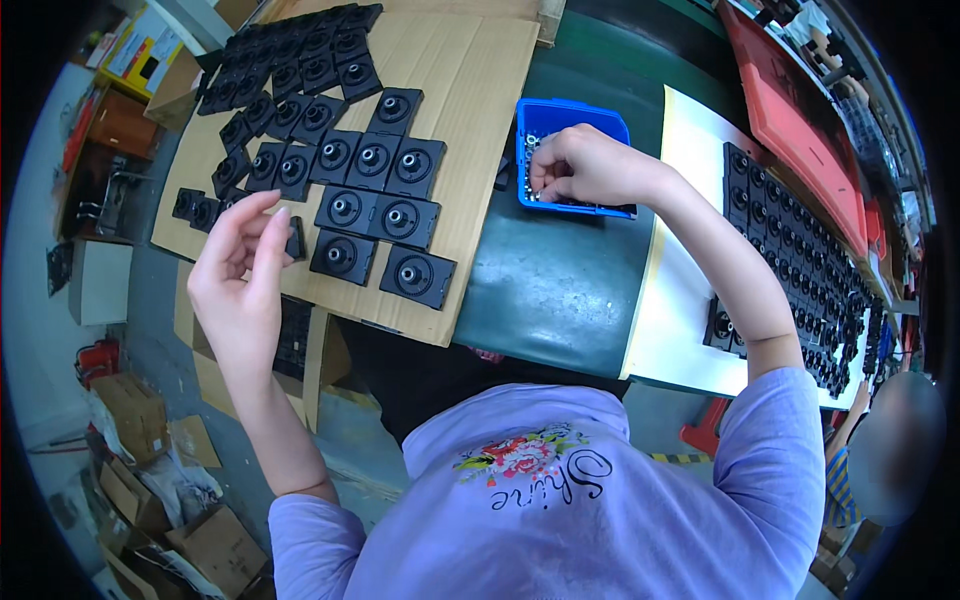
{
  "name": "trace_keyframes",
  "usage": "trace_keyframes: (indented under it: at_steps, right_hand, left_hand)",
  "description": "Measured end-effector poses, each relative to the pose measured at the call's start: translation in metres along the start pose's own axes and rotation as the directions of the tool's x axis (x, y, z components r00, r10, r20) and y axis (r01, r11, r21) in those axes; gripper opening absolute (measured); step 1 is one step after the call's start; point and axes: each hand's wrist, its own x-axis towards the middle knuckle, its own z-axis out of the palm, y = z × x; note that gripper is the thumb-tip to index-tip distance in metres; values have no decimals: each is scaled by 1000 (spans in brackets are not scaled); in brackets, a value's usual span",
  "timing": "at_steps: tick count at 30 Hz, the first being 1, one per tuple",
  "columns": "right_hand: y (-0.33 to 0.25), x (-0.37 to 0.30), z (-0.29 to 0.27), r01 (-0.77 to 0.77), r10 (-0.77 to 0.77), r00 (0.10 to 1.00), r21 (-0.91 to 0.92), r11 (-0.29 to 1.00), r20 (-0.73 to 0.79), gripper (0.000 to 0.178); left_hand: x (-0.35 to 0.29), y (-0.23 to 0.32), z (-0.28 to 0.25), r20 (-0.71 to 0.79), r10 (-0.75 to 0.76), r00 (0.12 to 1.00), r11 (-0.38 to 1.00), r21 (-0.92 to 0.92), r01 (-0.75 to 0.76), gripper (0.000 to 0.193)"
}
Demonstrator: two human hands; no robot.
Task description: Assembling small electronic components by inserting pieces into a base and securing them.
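My left hand [240,270] is raised over the near left edge of a cardboard sheet [480,90], its fingertips pinched on a small black square part [296,238]. Rows of black square parts with round centre hubs [372,160] lie on that sheet. My right hand [590,165] reaches into a blue plastic bin [545,115] of small metal pieces, fingers curled among them; whether it holds one is hidden.
The bin sits on a dark green bench top [560,290]. To the right, a white sheet [680,300] carries more rows of black parts [800,270]. Red trays [800,120] stand at the far right. Cardboard boxes [130,410] lie on the floor at left. Another person [880,450] is at lower right.
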Motion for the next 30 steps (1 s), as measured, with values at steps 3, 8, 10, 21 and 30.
trace_keyframes:
  at_steps: [3,8,10,21,30]
  right_hand:
    - [-5,3,-4,-48,48,999,-10,999,13,12]
    - [0,2,-13,-31,33,996,18,999,-87,12]
    - [6,2,-17,-56,59,993,38,998,-100,9]
    - [-60,64,-65,162,-138,979,166,973,-147,16]
    - [-108,206,-33,90,-96,995,244,966,11,13]
  left_hand:
    - [-8,-1,-2,-68,-11,998,1000,-19,10,19]
    - [-33,-11,-8,-57,-34,998,999,-38,32,18]
    - [-40,-12,-9,-53,-95,994,992,-88,90,17]
    - [-57,-42,-27,-154,-150,977,971,-210,116,14]
    - [-58,-47,-25,-178,-188,966,943,-310,126,13]
